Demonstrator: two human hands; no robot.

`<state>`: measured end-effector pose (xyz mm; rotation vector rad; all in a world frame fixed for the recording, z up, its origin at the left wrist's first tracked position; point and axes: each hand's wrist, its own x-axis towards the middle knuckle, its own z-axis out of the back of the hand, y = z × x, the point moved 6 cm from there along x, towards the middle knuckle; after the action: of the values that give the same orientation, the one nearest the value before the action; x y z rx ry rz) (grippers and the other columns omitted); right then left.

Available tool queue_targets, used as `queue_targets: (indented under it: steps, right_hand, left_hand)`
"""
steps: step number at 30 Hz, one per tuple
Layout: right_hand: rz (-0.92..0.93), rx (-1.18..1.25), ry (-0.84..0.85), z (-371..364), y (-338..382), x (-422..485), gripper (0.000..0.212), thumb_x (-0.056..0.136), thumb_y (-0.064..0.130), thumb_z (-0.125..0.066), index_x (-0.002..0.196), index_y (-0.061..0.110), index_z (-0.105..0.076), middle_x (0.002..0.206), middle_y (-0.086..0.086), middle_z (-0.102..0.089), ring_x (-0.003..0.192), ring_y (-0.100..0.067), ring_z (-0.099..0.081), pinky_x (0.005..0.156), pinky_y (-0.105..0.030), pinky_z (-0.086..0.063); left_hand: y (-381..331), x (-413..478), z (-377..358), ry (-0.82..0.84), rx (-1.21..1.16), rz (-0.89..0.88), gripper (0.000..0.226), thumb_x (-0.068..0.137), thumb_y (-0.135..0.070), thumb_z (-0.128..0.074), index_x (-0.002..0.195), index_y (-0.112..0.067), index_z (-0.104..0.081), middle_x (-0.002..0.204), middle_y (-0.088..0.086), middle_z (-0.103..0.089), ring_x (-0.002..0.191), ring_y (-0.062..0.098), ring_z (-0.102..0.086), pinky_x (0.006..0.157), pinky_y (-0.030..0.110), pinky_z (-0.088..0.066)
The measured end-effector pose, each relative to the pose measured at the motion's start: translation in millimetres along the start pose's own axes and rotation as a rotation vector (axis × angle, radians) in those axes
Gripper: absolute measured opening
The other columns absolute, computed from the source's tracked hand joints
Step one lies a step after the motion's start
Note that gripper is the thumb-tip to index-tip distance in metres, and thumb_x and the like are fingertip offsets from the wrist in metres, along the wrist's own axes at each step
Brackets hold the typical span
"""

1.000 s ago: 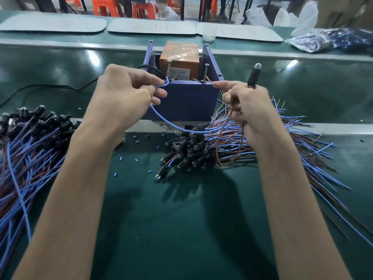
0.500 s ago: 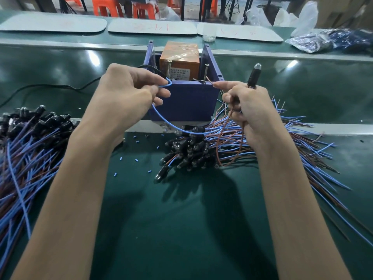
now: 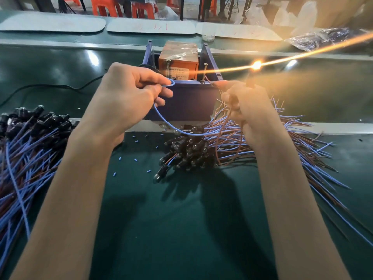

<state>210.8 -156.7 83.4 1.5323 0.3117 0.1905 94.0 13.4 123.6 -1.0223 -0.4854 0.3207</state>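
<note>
Head view. Far left on the green bench [image 3: 181,219], a heap of black-capped lamps [image 3: 30,150] with blue and brown leads. Next, left hand [image 3: 129,98], thumb and forefinger clamped on a looped blue wire [image 3: 164,121], just before the blue box [image 3: 187,102] holding an orange transformer [image 3: 177,57]. Below, between the hands, a second lamp heap [image 3: 189,152]. Right hand [image 3: 250,110], fingers curled tight round a brown wire [image 3: 222,130] and a lit lamp [image 3: 256,65], glowing orange above the knuckles.
</note>
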Motion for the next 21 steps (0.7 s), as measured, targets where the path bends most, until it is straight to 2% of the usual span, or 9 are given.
queue_targets:
  steps: [12, 17, 19, 21]
  right_hand:
    - [0.008, 0.007, -0.003, 1.8, -2.1, 3.4, 0.039, 0.094, -0.001, -0.036, 0.081, 0.016, -0.068, 0.056, 0.005, -0.044, 0.034, -0.004, -0.03, 0.033, -0.011, -0.023]
    - [0.045, 0.134, 0.052, 0.1, 4.1, 3.6, 0.035, 0.093, -0.003, -0.034, 0.09, 0.006, -0.068, 0.055, 0.003, -0.046, 0.04, -0.003, -0.03, 0.034, -0.011, -0.022]
    - [0.01, 0.167, 0.084, -2.0, 6.7, 1.9, 0.029, 0.095, 0.004, -0.039, 0.091, 0.008, -0.068, 0.059, 0.002, -0.052, 0.046, -0.003, -0.038, 0.039, -0.012, -0.029]
    - [-0.011, 0.006, 0.069, 2.6, 8.9, 1.2, 0.029, 0.099, 0.023, -0.042, 0.091, 0.014, -0.068, 0.069, 0.002, -0.057, 0.055, -0.003, -0.046, 0.049, -0.015, -0.035]
  left_hand:
    - [2.7, 1.5, -1.5, -0.001, 0.012, 0.018, 0.033, 0.094, -0.002, -0.054, 0.082, -0.03, -0.068, 0.074, -0.013, -0.071, 0.058, -0.003, -0.062, 0.064, 0.007, -0.051]
    - [8.9, 2.2, -3.0, 0.078, -0.036, 0.071, 0.029, 0.094, -0.002, -0.054, 0.084, -0.025, -0.069, 0.074, -0.009, -0.074, 0.058, -0.001, -0.061, 0.072, 0.018, -0.056]
    - [12.3, 2.6, -4.0, 0.129, -0.036, 0.088, 0.025, 0.094, -0.003, -0.056, 0.086, -0.023, -0.068, 0.077, -0.007, -0.074, 0.058, 0.0, -0.063, 0.07, 0.018, -0.057]
    - [17.0, 2.7, -5.3, 0.181, -0.037, 0.109, 0.02, 0.093, -0.003, -0.058, 0.088, -0.02, -0.068, 0.078, -0.005, -0.075, 0.06, 0.002, -0.064, 0.069, 0.015, -0.057]
